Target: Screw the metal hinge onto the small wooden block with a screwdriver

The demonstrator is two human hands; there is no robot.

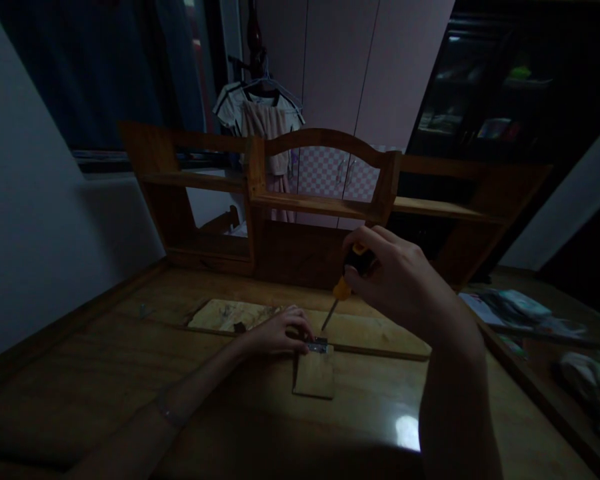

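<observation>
Head view: right hand closed round the black-and-yellow handle of a slim metal-shafted screwdriver, shaft slanting down and left, tip at the small silvery metal hinge; cannot tell whether they touch. Left hand has curled fingers at the hinge's left end; pinching or merely steadying, cannot tell. Hinge lies at the far end of a small pale rectangular wooden board, beside the near edge of a long pale wooden plank. Both boards lie on a glossy brown wooden tabletop.
</observation>
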